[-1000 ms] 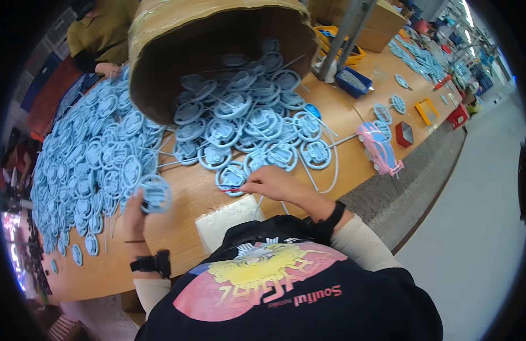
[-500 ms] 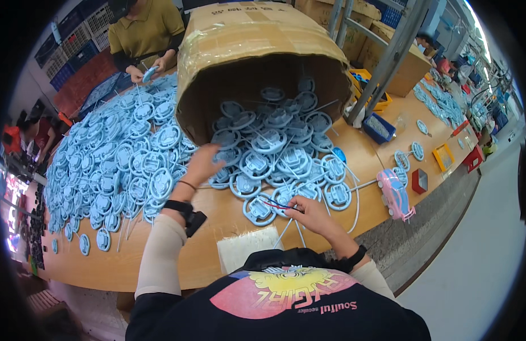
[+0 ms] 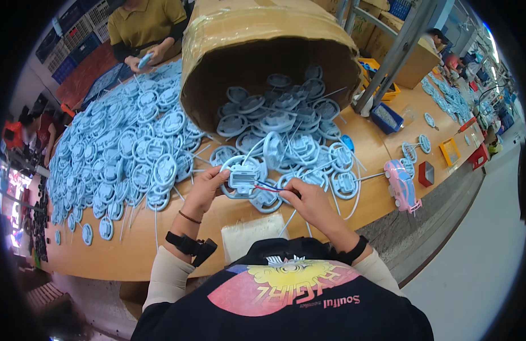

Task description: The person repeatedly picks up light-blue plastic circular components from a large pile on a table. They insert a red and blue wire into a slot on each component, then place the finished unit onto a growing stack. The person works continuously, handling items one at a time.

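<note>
My left hand [image 3: 205, 189] grips a round light-blue plastic part [image 3: 242, 177] with a grey centre, held just above the wooden table [image 3: 132, 250]. Red and blue wires [image 3: 269, 188] run from that part to my right hand [image 3: 309, 206], which pinches them at their end. Right behind the hands, more of the same blue parts [image 3: 285, 133] spill from a large cardboard box [image 3: 257, 40] lying on its side.
A big heap of blue round parts [image 3: 118, 153] covers the table's left half. A pink tool [image 3: 401, 185] lies at the right edge, near small red and yellow trays [image 3: 449, 152]. A person in an olive shirt [image 3: 146, 23] works across the table. A white pad [image 3: 248, 236] lies before me.
My left hand came back from the pile beside the box and now holds a blue part in front of me. My right hand has taken hold of its wires.
</note>
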A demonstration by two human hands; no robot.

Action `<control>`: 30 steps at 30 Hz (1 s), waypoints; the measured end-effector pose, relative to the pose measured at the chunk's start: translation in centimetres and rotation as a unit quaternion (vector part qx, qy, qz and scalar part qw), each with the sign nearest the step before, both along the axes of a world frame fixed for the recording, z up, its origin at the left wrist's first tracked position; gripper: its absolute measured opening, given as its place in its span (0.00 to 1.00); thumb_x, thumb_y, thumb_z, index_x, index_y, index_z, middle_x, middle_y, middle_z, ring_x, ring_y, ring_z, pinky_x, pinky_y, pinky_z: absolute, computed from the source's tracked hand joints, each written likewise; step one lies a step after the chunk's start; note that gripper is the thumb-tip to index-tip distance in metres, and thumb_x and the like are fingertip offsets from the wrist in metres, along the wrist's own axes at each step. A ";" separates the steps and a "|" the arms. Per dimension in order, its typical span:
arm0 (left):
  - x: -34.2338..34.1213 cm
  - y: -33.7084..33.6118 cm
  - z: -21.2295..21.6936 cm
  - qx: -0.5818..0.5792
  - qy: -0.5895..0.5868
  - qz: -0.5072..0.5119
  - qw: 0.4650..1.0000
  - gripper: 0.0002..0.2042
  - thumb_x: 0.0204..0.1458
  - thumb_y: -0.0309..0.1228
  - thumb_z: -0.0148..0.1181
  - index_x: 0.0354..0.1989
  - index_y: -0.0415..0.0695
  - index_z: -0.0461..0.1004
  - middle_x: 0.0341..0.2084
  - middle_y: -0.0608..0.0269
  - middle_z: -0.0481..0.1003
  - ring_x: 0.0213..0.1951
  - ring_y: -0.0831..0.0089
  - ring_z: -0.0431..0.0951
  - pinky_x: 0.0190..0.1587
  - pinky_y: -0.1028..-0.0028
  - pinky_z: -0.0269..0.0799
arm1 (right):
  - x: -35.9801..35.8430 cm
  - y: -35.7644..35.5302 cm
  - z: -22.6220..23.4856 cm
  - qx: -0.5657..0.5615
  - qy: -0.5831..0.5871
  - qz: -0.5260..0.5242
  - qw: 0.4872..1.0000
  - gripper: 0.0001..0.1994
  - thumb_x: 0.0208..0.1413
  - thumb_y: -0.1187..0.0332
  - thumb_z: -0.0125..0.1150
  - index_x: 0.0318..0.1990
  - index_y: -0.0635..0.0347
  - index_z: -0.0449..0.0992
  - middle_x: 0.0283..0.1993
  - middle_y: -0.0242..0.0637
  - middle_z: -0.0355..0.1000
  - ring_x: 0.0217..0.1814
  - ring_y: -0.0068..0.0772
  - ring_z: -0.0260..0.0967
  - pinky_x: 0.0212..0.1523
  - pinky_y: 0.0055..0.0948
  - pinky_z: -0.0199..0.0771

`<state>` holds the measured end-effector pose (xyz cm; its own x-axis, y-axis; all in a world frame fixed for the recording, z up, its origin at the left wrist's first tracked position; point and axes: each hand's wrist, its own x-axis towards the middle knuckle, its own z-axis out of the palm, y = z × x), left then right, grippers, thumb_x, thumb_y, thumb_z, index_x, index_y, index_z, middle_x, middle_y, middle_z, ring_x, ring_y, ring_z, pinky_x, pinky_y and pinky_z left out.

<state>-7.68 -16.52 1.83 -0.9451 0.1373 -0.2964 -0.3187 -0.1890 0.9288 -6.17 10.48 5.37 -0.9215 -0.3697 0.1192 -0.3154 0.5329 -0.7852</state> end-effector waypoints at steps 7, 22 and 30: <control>3.5 2.6 0.9 0.085 0.007 0.028 0.996 0.13 0.54 0.33 0.52 0.45 0.39 0.69 0.32 0.67 0.72 0.33 0.79 0.73 0.37 0.75 0.74 | 0.1 -0.7 0.4 0.049 -0.014 0.052 0.997 0.09 0.48 0.61 0.57 0.28 0.57 0.70 0.19 0.39 0.69 0.23 0.45 0.67 0.24 0.37 0.63; 3.6 3.5 -0.3 0.165 -0.002 -0.061 0.984 0.18 0.57 0.40 0.46 0.45 0.37 0.67 0.37 0.63 0.73 0.38 0.75 0.73 0.44 0.73 0.70 | -0.1 1.0 -0.4 0.001 -0.049 0.084 0.995 0.11 0.48 0.61 0.58 0.28 0.60 0.71 0.23 0.38 0.71 0.24 0.36 0.69 0.25 0.30 0.64; 4.0 4.7 -2.4 0.257 -0.017 -0.038 0.966 0.21 0.57 0.41 0.45 0.52 0.37 0.61 0.47 0.57 0.68 0.48 0.68 0.69 0.53 0.67 0.64 | -0.1 0.2 -1.7 0.017 -0.048 0.086 0.995 0.11 0.46 0.60 0.59 0.28 0.59 0.72 0.23 0.37 0.71 0.24 0.37 0.68 0.26 0.31 0.64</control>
